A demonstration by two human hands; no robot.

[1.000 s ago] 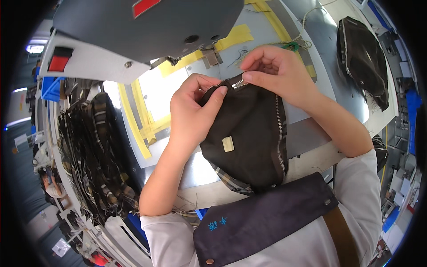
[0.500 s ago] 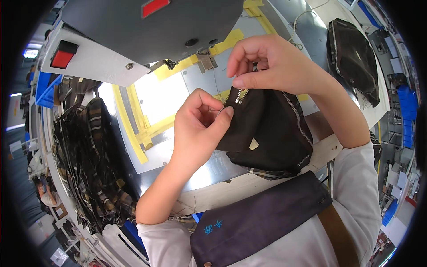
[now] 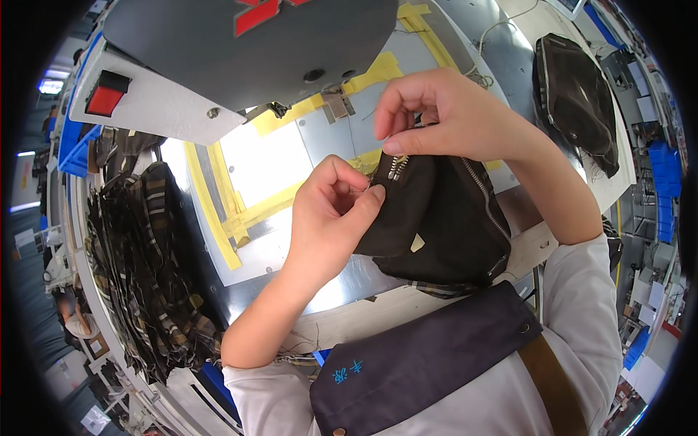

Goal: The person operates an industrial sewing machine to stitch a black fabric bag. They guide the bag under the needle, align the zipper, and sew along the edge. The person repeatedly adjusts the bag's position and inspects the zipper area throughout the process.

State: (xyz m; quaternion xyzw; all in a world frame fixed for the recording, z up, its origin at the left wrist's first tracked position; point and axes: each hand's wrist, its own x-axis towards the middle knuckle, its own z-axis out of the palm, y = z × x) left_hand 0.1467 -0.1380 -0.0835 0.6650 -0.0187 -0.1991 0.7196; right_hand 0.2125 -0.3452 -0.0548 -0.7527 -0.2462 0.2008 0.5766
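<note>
A dark brown zippered pouch (image 3: 443, 218) is lifted off the metal sewing table (image 3: 320, 145), in front of my chest. My left hand (image 3: 331, 218) pinches its left top edge between thumb and fingers. My right hand (image 3: 443, 116) comes from above and grips the metal zipper end (image 3: 396, 167) with its fingertips. A silver zipper runs down the pouch's right side. A small pale tag shows on its front.
The grey sewing machine head (image 3: 240, 43) with a red switch (image 3: 105, 94) hangs over the table. Yellow tape lines (image 3: 218, 218) mark the plate. Several dark striped fabric pieces (image 3: 145, 276) pile at the left. Another dark pouch (image 3: 574, 94) lies far right.
Both hands have lifted the pouch up and turned it. The right hand now holds the zipper end from above, and the left hand has shifted to the pouch's left edge.
</note>
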